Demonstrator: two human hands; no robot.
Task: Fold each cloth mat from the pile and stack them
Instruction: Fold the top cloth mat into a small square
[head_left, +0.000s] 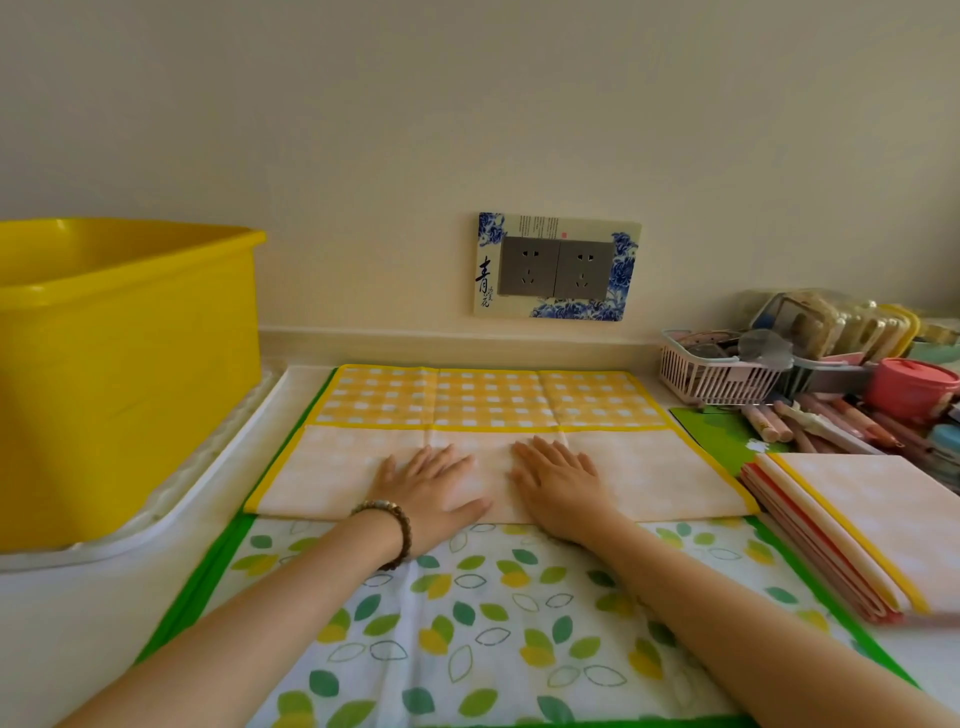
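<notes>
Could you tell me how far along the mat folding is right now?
Done: a stack of folded mats lies at the right. In hand: the yellow checked mat has one fold, with the left hand and right hand pressing it flat. Left: its remaining folds, then the leaf-print mat spread unfolded beneath it.

Left hand (431, 493): centre of the frame, just left of the middle; palm down and laid flat; fingers straight, slightly spread, pointing toward the top of the frame.
Right hand (558, 486): just right of the middle; palm down and flat; fingers straight, pointing up and slightly left.
Thumbs: turned inward toward each other, near but apart.
Left forearm (234, 623): bare, extended from the lower left corner.
Right forearm (753, 623): bare, extended from the lower right corner.
</notes>
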